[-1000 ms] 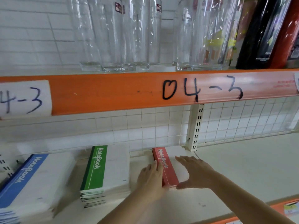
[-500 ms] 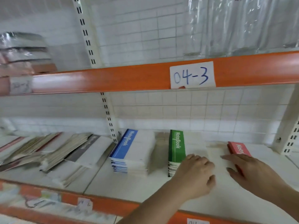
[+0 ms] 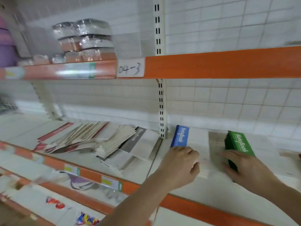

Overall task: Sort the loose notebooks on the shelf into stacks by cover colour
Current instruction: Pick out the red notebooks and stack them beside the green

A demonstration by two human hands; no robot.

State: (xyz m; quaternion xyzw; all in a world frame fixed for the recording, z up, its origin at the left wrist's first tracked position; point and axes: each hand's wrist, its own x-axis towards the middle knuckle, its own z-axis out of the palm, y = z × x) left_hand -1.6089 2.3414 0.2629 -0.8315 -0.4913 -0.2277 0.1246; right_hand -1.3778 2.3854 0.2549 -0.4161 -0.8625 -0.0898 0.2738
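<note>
A stack of blue-cover notebooks (image 3: 180, 136) lies on the white shelf (image 3: 211, 190), just right of the upright post. My left hand (image 3: 180, 163) rests over this stack's near end, fingers curled down; what is under them is hidden. A stack of green-cover notebooks (image 3: 239, 142) lies to the right. My right hand (image 3: 242, 165) is flat and spread against its near left corner, holding nothing. In the bay to the left, several loose notebooks (image 3: 84, 139) lie fanned in a messy pile, with a grey-cover notebook (image 3: 138, 141) at its right end.
A perforated upright post (image 3: 161, 111) divides the two bays. The orange shelf beam (image 3: 219, 65) above carries a "04-3" label. Wrapped packs (image 3: 86, 41) stand on the upper shelf. Packaged goods (image 3: 55, 204) lie on the shelf below. The frame is motion-blurred.
The view has swung left, so the red notebook has left the frame. My left hand has moved from the green stack to the blue one, and my right hand from the red notebook to the green stack.
</note>
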